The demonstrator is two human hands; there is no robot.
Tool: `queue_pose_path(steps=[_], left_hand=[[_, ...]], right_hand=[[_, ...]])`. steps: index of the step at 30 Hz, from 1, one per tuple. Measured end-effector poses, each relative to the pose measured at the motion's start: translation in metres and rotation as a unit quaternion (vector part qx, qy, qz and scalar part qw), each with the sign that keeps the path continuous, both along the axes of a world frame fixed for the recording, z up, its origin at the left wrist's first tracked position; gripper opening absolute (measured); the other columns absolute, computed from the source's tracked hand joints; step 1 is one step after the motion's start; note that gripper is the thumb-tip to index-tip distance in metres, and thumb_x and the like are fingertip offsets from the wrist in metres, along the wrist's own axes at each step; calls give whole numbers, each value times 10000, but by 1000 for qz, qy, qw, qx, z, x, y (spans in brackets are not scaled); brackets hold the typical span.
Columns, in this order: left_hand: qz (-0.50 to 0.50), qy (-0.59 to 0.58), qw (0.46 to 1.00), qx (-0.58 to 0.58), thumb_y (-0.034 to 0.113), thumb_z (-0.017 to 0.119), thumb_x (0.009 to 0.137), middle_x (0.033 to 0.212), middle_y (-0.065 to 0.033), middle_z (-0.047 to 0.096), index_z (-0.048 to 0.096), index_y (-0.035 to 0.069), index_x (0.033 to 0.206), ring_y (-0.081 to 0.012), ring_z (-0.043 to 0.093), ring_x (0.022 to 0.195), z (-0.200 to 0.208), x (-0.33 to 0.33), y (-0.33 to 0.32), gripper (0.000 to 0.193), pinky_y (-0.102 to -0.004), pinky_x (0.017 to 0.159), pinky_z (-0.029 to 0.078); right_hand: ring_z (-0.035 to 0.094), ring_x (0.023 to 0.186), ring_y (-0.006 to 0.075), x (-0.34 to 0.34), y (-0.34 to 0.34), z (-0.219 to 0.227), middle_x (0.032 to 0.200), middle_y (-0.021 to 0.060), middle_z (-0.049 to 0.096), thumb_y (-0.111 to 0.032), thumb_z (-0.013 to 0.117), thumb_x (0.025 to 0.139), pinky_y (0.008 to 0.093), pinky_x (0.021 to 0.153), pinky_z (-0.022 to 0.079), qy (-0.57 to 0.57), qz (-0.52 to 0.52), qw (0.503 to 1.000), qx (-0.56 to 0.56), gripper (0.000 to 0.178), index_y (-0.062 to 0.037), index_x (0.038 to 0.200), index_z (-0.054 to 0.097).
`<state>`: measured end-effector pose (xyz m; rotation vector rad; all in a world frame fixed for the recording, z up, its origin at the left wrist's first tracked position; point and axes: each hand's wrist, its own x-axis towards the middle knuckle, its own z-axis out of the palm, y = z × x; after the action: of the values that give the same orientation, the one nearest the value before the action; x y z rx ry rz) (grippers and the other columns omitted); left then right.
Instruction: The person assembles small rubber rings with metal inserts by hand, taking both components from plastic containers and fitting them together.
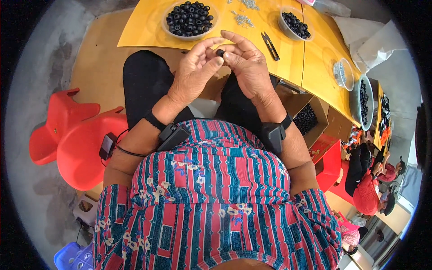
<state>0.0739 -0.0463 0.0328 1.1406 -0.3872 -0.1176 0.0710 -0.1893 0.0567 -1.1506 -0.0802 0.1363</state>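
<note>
Head view: right hand pinches black piece, long axis unclear.

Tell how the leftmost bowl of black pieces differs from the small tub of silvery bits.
The bowl looks wider than the tub. The bowl holds heaped black pieces, the tub silvery bits. The bowl is just beyond the left hand, the tub far to the right. Both are see-through, round containers on the yellow tabletop.

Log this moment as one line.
left hand: beside small black part | right hand: holding it | yellow table: black snips, beads in bowl
</note>
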Motion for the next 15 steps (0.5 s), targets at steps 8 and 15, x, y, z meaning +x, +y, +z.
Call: queue_pose_path(steps=[8, 15], left_hand=[[-37, -60, 972, 225, 296, 524, 908, 922, -110, 605, 458, -24, 1161, -166, 607, 842, 18, 0, 5, 413, -275, 719, 478], [35, -123, 961, 244, 248, 466, 925, 896, -174, 606, 475, -30, 1060, -279, 606, 844, 11, -6, -1, 308, -346, 730, 465]], right_hand=[[571, 794, 86, -6, 0, -6, 884, 29, 620, 75, 556, 775, 226, 765, 478, -122, -36, 978, -164, 414, -17, 1179, 548], [572, 798, 80, -10, 5, -8, 878, 21, 626, 82, 542, 776, 216, 746, 483, -124, -62, 972, -189, 338, -16, 1093, 608]])
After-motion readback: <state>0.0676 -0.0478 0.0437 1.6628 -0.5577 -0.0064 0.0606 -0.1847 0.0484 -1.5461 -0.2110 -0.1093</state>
